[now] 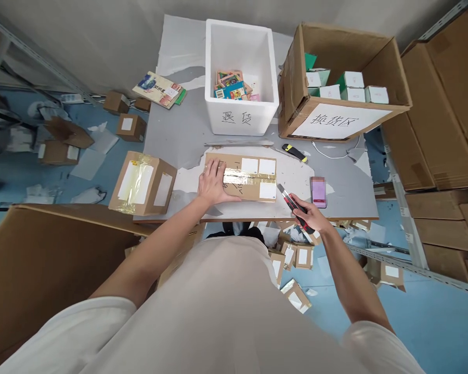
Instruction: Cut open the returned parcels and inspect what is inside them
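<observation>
A long brown cardboard box [249, 192] lies in front of me, with shiny tape along its middle and white labels at its right end. My left hand [214, 183] rests on the box's left end, fingers spread and thumb stretched along the front edge. In my right hand [311, 214] is a red and black utility knife [296, 209], gripped by its handle. Its metal tip points up and left, close to the box's right end. A phone [318, 192] with a pinkish screen lies just right of the knife. Farther back lies a black and yellow utility knife [295, 153].
A white foam bin [237, 119] with small colourful packs stands at the back. Beside it, a large carton [345, 122] holds several green-and-white boxes. A taped box [164, 189] sits at the table's left edge, booklets [159, 89] behind it. Cartons and paper litter the blue floor.
</observation>
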Available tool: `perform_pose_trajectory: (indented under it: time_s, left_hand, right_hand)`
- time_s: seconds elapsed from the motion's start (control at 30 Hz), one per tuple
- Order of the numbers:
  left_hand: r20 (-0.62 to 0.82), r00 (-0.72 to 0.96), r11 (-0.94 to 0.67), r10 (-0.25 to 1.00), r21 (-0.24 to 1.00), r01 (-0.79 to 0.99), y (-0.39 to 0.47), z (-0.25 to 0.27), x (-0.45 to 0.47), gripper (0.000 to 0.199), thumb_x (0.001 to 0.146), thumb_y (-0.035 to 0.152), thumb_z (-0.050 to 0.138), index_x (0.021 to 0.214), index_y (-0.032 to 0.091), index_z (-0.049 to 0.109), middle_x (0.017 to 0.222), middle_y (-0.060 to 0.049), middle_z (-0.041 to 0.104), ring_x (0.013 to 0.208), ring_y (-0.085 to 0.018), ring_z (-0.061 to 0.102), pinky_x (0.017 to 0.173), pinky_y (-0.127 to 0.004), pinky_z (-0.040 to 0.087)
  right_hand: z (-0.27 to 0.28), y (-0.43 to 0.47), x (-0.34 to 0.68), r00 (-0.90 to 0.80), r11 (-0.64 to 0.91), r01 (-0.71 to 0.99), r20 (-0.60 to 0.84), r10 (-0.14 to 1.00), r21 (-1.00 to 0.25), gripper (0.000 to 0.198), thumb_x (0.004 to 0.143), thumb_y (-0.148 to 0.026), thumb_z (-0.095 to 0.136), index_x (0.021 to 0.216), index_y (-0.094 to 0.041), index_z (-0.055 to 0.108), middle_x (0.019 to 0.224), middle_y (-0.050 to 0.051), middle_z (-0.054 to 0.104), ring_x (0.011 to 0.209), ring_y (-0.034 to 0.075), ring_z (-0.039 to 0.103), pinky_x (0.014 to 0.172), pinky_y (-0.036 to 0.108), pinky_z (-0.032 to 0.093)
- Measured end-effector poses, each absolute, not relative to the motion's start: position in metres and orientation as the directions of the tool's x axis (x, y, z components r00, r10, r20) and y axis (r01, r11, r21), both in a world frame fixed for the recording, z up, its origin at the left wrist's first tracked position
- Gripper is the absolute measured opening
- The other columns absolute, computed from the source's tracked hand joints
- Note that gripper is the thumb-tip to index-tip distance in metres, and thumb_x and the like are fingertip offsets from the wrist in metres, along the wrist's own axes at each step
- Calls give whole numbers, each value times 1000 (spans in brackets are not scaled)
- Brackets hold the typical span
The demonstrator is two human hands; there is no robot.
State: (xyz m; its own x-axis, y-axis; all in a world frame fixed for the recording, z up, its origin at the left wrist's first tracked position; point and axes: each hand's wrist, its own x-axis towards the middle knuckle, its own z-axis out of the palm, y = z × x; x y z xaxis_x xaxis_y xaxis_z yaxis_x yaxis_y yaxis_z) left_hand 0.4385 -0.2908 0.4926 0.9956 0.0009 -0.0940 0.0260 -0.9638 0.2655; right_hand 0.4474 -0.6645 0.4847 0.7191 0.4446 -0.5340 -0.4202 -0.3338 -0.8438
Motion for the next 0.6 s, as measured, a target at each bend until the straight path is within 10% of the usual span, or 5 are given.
perform_pose_trajectory:
  time_s: [0.43, 0.6]
  left_hand:
    - [-32, 999, -955, -40, 295, -29, -288, 490, 437, 117, 56, 76, 67, 147, 12, 30, 156, -23, 22, 144, -42, 16, 113, -60, 15]
    - [96, 989, -942, -109, 308, -133, -283, 483, 433, 83, 73, 65, 60, 137, 15, 45, 150, -20, 37, 143, -38, 25, 115, -59, 7]
  right_hand:
    - [486, -681, 444, 831, -366, -340, -459, 315, -866, 81, 83, -48, 60, 153, -27, 25, 85, 3, 62, 55, 12, 55, 52, 29, 50]
    - [452, -673, 469, 910, -673, -170, -377, 173, -720, 71, 90, -34, 38, 155, -27, 10, 93, 6, 63, 68, 17, 60, 67, 34, 52]
